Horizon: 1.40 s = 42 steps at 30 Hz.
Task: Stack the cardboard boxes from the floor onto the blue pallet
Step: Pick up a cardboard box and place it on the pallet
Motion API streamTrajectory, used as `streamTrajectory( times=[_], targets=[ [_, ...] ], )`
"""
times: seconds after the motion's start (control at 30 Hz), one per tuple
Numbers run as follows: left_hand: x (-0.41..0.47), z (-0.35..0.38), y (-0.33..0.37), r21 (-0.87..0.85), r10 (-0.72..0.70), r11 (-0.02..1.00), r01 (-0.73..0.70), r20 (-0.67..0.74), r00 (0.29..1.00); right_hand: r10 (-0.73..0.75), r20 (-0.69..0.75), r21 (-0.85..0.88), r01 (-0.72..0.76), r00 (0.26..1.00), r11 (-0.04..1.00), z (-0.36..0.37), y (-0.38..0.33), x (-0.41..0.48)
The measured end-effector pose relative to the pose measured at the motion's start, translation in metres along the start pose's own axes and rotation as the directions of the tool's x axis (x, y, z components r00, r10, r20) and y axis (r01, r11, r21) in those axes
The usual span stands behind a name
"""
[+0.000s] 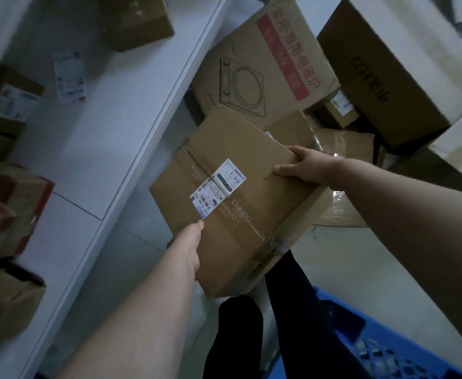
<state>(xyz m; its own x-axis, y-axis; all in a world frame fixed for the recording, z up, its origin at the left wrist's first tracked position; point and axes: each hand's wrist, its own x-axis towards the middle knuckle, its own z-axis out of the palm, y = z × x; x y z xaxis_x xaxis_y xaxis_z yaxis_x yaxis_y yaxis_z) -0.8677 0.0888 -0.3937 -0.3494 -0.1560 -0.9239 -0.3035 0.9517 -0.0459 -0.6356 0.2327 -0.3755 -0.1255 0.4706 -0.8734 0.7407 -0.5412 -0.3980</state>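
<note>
The left grip is clasping the near-left edge of the CHANDO cardboard box. Its thumb is lying on top beside the shipping label, and its fingers are going out of sight under the edge. The right grip is clamping the opposite, far-right edge, with its thumb pressing on the lid. Taking opposite edges is probably balancing the load and stopping it from twisting.

The box is hanging tilted in the air, apparently clear of the floor, in front of the person's dark trouser legs. It is sitting between the white shelving and the heap of boxes beyond, among them an induction-cooker carton. The blue pallet is lying low to the right, near the legs, so the box is likely being carried across to it.
</note>
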Motion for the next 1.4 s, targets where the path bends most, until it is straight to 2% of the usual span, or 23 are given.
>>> streamTrajectory(
  times=[0.13,0.27,0.43,0.6,0.87,1.0,1.13,1.23,1.4],
  targets=[
    [-0.041,0.028,0.015,0.114,0.066,0.991,-0.069,0.031,0.997,0.040,-0.049,0.060,-0.037,0.998,0.997,-0.042,0.026,-0.028],
    [-0.058,0.053,0.038,0.163,0.145,0.976,-0.146,0.018,0.989,0.067,-0.089,0.223,-0.046,0.994,0.974,-0.073,0.051,-0.048],
    [-0.060,0.074,0.075,0.253,0.266,0.931,-0.261,0.015,0.964,0.127,-0.127,0.445,-0.058,0.984,0.894,-0.087,0.075,-0.070],
    [-0.083,0.085,0.101,0.399,0.394,0.826,-0.399,0.099,0.914,0.223,-0.203,0.619,-0.052,0.954,0.784,-0.074,0.096,-0.105],
    [-0.098,0.112,0.116,0.597,0.534,0.587,-0.547,0.223,0.816,0.380,-0.337,0.824,0.074,0.861,0.562,-0.009,0.124,-0.191],
    [-0.183,0.117,0.071,0.618,0.581,0.427,-0.660,0.371,0.724,0.478,-0.310,0.897,0.087,0.822,0.433,0.026,0.149,-0.229],
    [-0.202,0.143,0.034,0.673,0.621,0.241,-0.699,0.447,0.644,0.567,-0.288,0.944,0.128,0.772,0.306,0.058,0.180,-0.264],
    [-0.214,0.161,-0.001,0.710,0.596,0.110,-0.695,0.513,0.618,0.634,-0.298,0.953,0.185,0.714,0.240,0.082,0.205,-0.292],
    [-0.229,0.190,-0.071,0.736,0.519,-0.018,-0.676,0.585,0.623,0.705,-0.257,0.959,0.268,0.661,0.098,0.126,0.257,-0.330]
  ],
)
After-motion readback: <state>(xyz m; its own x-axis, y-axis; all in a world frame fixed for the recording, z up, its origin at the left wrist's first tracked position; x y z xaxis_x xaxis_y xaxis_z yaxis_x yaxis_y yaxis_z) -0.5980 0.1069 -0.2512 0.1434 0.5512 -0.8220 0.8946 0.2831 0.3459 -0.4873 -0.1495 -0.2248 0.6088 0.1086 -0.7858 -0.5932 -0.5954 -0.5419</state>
